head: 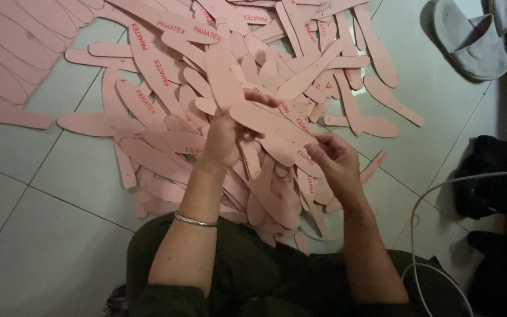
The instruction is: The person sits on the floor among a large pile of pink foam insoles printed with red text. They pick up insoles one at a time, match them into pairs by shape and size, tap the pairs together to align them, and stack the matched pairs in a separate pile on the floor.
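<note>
I saw left hand (223, 138) fingers curled round a fanned stack of pink insoles (265, 120), top one jutting past the fingertips | right hand (337, 161) fingers narrow, pinching that insole's far edge | insole pile (218, 70) on tiled floor (60, 176) just beyond the fingers | grey slipper (470, 41) well apart

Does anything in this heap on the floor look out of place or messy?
The pink insoles lie jumbled across the tiled floor, overlapping at all angles. A grey slipper sits at the heap's edge, and a white cable loops loosely nearby. Nothing looks damaged.
</note>
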### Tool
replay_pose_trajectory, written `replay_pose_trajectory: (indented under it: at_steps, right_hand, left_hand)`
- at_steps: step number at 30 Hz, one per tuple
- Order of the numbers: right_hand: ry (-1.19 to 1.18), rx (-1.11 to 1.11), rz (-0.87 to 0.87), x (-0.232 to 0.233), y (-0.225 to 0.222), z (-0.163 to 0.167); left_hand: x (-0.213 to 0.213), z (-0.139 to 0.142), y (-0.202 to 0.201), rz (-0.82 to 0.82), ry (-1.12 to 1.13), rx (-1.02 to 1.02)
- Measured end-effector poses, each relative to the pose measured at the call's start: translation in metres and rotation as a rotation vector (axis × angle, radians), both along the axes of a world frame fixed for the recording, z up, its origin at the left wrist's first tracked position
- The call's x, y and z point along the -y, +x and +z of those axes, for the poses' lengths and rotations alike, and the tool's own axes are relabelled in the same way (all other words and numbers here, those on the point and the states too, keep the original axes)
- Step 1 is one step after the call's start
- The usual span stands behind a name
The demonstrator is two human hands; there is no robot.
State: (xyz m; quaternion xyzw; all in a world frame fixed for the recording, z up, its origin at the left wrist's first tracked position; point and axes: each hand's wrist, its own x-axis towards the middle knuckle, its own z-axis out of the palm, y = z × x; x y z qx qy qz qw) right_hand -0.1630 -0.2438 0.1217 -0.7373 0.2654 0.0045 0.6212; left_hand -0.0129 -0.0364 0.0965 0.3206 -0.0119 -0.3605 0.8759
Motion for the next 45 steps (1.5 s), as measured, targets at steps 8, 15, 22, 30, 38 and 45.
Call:
replay_pose_trajectory:
  at_steps: [8, 15, 22, 30, 38, 45]
  right_hand:
    - [-0.032, -0.029, -0.045, -0.004, 0.004, 0.005]
    - [-0.188, -0.154, -0.009, -0.007, 0.007, 0.007]
    - [-0.245, -0.095, -0.128, 0.001, 0.005, -0.003]
    - [-0.95, -0.187, 0.305, -0.01, 0.009, -0.009]
    - [-0.754, -0.295, 0.337, -0.025, 0.001, -0.028]
    - [-0.073, -0.024, -0.106, 0.006, -0.003, -0.025]
  left_hand:
    - [-0.002, -0.001, 0.002, 0.095, 0.003, -0.055]
    - [0.0, -0.003, 0.0, 0.176, 0.081, -0.037]
    - [0.004, -0.014, 0.004, 0.262, 0.179, -0.151]
    - [0.001, -0.019, 0.009, 0.386, 0.332, -0.178]
    - [0.001, -0.029, 0.008, 0.418, 0.343, -0.198]
    - [-0.003, -0.029, 0.009, 0.327, 0.446, -0.169]
